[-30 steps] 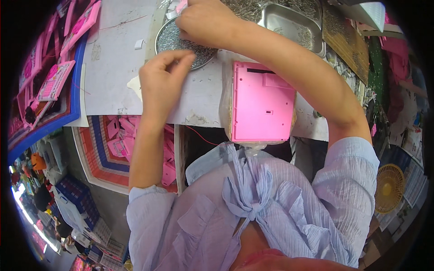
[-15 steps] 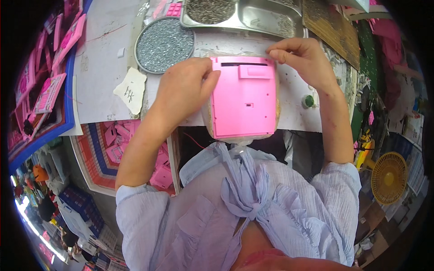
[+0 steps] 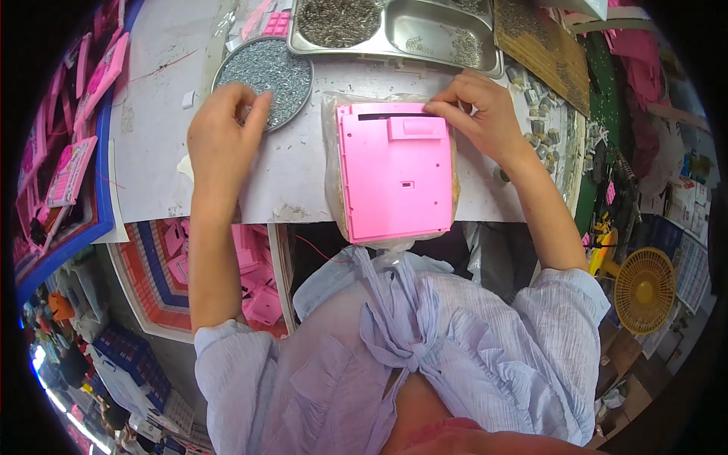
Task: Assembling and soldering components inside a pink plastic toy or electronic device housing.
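Note:
A pink plastic casing [image 3: 396,174] with a slot along its top and a small raised block lies on a plastic-wrapped pad [image 3: 331,144] at the table's near edge. My right hand [image 3: 481,114] is at its upper right corner, thumb and forefinger pinched together at the top edge. Anything between those fingertips is too small to make out. Over the left rim of a round dish [image 3: 309,97] of small silvery screw-like pieces [image 3: 265,64] is my left hand [image 3: 226,129]. Its thumb and curled fingers come close together at the pieces; what they hold cannot be seen.
A steel compartment tray [image 3: 402,57] with small metal parts stands at the back. Beside it lies a brown board [image 3: 542,57]. Small metal parts [image 3: 542,117] are scattered on the right. Pink pieces fill a crate [image 3: 152,303] below and a blue-edged bin [image 3: 102,189] at left.
My left hand has left the casing's upper left side and moved left to the dish. The right hand has come down to the casing's corner. The whole view has shifted slightly.

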A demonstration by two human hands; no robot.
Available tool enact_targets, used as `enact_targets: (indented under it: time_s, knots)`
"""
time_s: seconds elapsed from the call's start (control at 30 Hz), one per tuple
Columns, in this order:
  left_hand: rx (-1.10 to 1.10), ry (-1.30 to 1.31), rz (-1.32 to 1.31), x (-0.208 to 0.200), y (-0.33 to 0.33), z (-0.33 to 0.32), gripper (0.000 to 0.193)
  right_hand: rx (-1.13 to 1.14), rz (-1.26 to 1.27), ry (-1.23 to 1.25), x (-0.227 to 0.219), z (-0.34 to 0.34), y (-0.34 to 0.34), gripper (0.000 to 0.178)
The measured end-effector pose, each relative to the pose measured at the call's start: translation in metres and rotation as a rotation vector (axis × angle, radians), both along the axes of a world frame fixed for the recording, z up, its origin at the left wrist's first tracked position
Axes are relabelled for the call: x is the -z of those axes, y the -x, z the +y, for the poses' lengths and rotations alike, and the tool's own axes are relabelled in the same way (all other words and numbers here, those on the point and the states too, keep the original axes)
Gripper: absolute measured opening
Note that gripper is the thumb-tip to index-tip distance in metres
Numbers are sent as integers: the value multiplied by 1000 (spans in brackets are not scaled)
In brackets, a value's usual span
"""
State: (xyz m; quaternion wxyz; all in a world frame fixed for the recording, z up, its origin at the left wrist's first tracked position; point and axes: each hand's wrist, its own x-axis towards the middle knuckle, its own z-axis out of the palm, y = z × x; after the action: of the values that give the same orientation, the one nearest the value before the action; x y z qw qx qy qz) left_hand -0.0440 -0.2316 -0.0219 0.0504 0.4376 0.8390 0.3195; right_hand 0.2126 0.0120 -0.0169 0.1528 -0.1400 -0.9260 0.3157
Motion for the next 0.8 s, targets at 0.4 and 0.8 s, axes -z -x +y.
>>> enact_targets:
  time_s: [0.4,0.8]
  knots:
    - [51,19,127,22,26,-5,12,-519,86,-828,15,-58,203,22]
    - [21,15,133,21,17,7,12,-286,174,-601,-27,-50,199,23]
